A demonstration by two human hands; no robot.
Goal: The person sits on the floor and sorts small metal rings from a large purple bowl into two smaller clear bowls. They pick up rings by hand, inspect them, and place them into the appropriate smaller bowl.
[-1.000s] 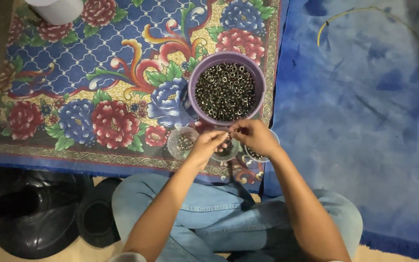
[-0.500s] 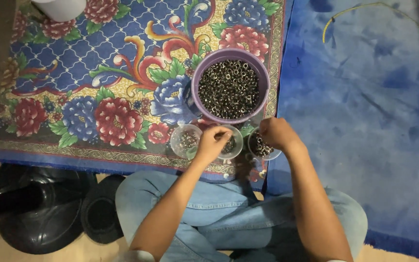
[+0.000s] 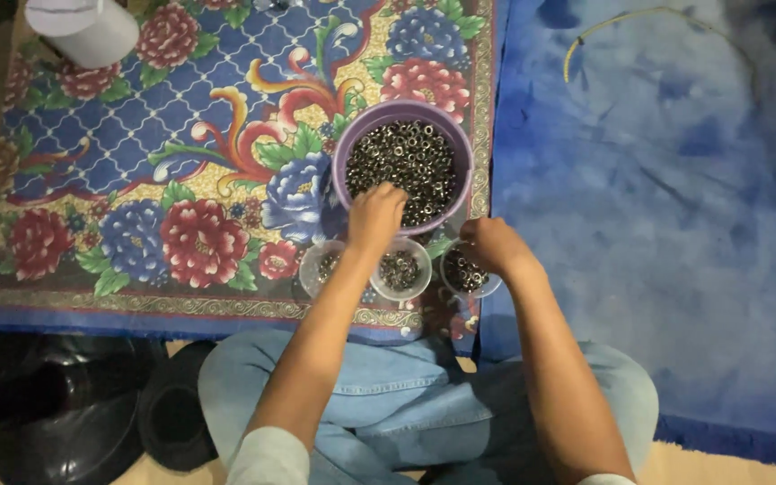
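Sorting in progress. Left hand [image 3: 375, 214] reaching into purple bowl [image 3: 403, 162] of metal rings, fingers curled, grip contents can't tell. Right hand [image 3: 492, 245] hovering over right small cup [image 3: 465, 272], closed loosely. Three cups part-filled; bowl mostly full, so plenty remaining imo.

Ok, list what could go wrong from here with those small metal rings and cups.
1. The purple bowl is heaped with small metal rings; the left hand reaching in at the near rim could flick some onto the patterned floral mat, where they would be hard to spot.
2. The three small clear cups stand close together beneath both wrists; the right hand over the rightmost cup could tip it.
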